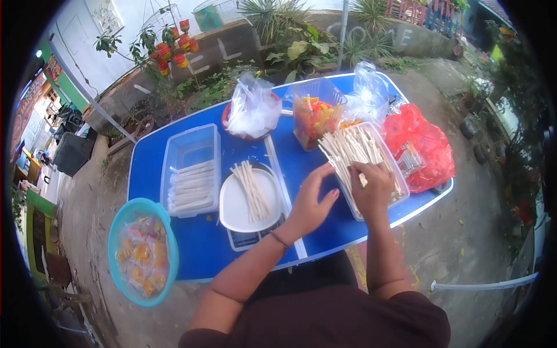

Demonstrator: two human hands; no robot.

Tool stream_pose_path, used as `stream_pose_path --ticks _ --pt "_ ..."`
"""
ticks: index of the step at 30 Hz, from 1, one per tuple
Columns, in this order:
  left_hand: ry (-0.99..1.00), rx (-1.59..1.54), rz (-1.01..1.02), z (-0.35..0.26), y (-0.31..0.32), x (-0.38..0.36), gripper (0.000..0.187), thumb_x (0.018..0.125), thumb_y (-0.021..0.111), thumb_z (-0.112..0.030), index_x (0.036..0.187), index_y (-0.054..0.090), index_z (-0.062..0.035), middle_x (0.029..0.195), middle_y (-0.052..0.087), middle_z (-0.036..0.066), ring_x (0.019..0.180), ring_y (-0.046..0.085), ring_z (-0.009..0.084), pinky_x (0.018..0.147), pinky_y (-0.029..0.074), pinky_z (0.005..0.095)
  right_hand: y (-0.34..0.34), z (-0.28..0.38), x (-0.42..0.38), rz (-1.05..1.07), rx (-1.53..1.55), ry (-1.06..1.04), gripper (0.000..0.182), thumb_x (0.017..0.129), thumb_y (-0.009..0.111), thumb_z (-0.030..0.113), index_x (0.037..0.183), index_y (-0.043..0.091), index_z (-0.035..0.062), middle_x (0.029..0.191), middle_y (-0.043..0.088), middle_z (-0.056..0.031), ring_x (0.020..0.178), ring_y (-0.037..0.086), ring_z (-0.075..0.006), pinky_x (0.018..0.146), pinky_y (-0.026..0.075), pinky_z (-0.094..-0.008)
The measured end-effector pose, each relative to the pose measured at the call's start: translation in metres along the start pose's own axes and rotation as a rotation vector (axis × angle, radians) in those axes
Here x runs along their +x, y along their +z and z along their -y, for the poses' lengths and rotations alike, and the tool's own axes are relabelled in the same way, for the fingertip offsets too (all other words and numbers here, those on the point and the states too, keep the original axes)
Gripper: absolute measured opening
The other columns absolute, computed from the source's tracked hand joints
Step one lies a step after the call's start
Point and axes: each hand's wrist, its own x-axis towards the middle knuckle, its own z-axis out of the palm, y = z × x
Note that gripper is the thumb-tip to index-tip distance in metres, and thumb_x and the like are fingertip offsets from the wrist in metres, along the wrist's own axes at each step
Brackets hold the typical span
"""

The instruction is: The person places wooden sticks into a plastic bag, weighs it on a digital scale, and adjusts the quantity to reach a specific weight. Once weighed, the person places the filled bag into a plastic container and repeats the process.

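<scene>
Pale sticks (354,145) fill a clear plastic box (400,174) on the right of the blue table. Over its near part is my right hand (373,188), fingers curled round some of the sticks. My left hand (316,200) is at the box's left edge, fingers apart and thumb raised, with nothing visibly held. Left of it, a white plate (232,206) on a scale (243,239) bears a loose bundle of sticks (251,191). Farther left, another clear box (191,145) contains wrapped bundles (192,185).
A turquoise basin (116,261) with bagged items stands at the left table edge. Along the back are a bowl with plastic bags (252,110), a clear basket (319,116) of orange items and a clear bag (368,90). A red bag (426,151) lies right.
</scene>
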Motion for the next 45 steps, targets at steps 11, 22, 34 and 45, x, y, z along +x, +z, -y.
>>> stream_pose_path --ticks 11,22,34,45 --pt "0.15 0.457 0.062 0.0 0.025 0.0 0.05 0.083 0.066 -0.014 0.132 0.054 -0.0104 0.144 0.049 0.008 0.139 0.039 0.0253 0.111 0.019 0.045 -0.017 -0.008 -0.007 0.061 0.037 -0.027 0.017 0.082 0.068 0.012 0.099 0.069 0.0075 0.087 0.065 -0.0076 0.084 0.057 -0.028 0.076 0.042 -0.0395" --pt "0.024 0.694 -0.131 0.009 -0.05 -0.037 0.047 0.079 0.068 -0.012 0.125 0.059 -0.0117 0.141 0.051 0.006 0.139 0.039 0.0254 0.111 0.015 0.0488 0.036 0.06 -0.009 0.3 0.369 -0.213 0.025 0.08 0.066 0.006 0.105 0.066 0.0042 0.092 0.064 -0.0095 0.083 0.059 -0.0274 0.072 0.045 -0.0387" --pt "-0.111 0.87 -0.301 0.025 -0.132 -0.01 0.037 0.083 0.069 -0.02 0.119 0.063 -0.0126 0.14 0.051 0.006 0.141 0.035 0.0252 0.112 0.008 0.0547 0.123 0.129 0.065 0.143 0.282 -0.349 0.03 0.085 0.063 0.019 0.112 0.065 0.0067 0.11 0.063 -0.0101 0.11 0.052 -0.0285 0.091 0.035 -0.0458" --pt "-0.112 0.787 -0.348 0.021 -0.141 -0.017 0.036 0.086 0.066 -0.022 0.121 0.062 -0.0128 0.14 0.052 0.005 0.139 0.037 0.0244 0.112 0.008 0.0554 0.127 0.135 0.103 0.083 0.334 -0.283 0.015 0.086 0.067 0.02 0.091 0.071 0.0069 0.099 0.067 -0.0067 0.102 0.058 -0.0255 0.088 0.037 -0.0438"
